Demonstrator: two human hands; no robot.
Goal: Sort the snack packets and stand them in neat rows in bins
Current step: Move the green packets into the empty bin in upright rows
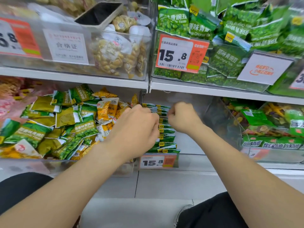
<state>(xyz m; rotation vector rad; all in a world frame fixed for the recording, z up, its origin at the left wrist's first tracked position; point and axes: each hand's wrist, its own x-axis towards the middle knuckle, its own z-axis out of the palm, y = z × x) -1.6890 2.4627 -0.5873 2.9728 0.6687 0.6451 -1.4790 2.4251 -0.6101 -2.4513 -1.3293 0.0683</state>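
A row of green pea packets stands on edge along the left side of a clear bin on the lower shelf. My left hand has its fingers curled round the left edges of the packets in the middle of the row. Curled into a loose fist, my right hand pinches the right edges of the packets near the back of the row. The rest of that bin to the right of the row holds nothing. Fingertips of both hands are hidden.
A jumbled pile of green and yellow packets fills the bin to the left. Mixed vegetable crisp packets lie in the bin to the right. The upper shelf overhangs my hands, and it carries more green pea packets. A 15.8 price tag fronts the bin.
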